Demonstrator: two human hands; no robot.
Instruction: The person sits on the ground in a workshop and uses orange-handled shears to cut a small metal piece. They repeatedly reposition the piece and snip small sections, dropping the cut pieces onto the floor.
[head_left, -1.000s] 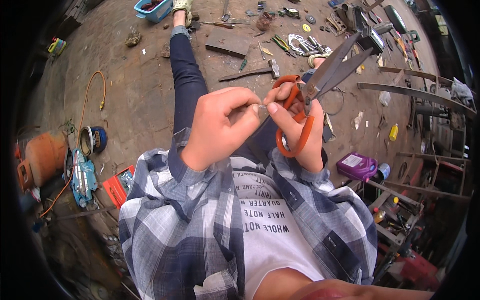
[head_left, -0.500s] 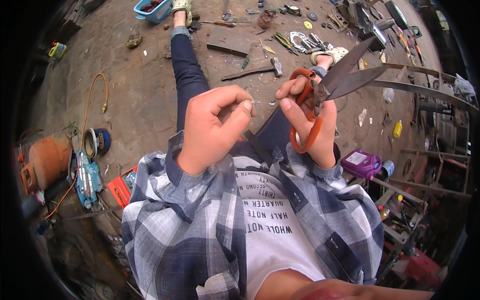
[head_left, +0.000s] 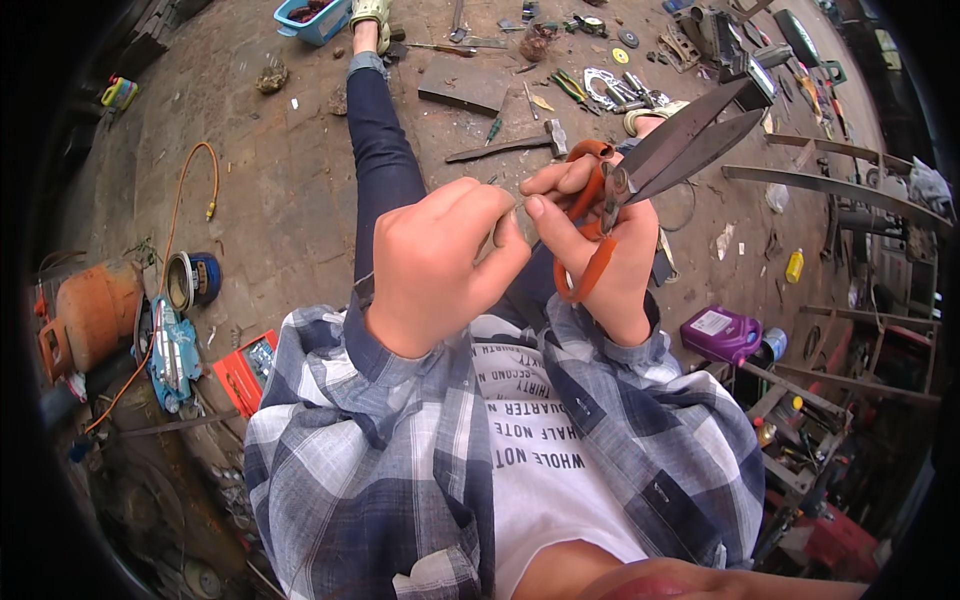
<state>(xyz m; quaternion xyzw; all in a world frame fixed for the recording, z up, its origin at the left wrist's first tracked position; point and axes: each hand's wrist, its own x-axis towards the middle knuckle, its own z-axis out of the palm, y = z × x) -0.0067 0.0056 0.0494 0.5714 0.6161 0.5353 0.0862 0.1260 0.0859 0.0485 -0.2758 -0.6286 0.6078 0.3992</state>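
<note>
Scissors [head_left: 640, 165] sit in your loosely curled right hand [head_left: 628, 280], blades [head_left: 700, 150] pointing outward, apparently leaving thumb [head_left: 560, 232] and fingertips [head_left: 531, 186] free. Your left hand [head_left: 440, 262] curls just beside these fingertips; whether it pinches anything cannot be told.

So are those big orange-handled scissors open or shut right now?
Partly open: the scissors, held in the right hand, show blades with separate tips, and the orange handles stand apart.
</note>
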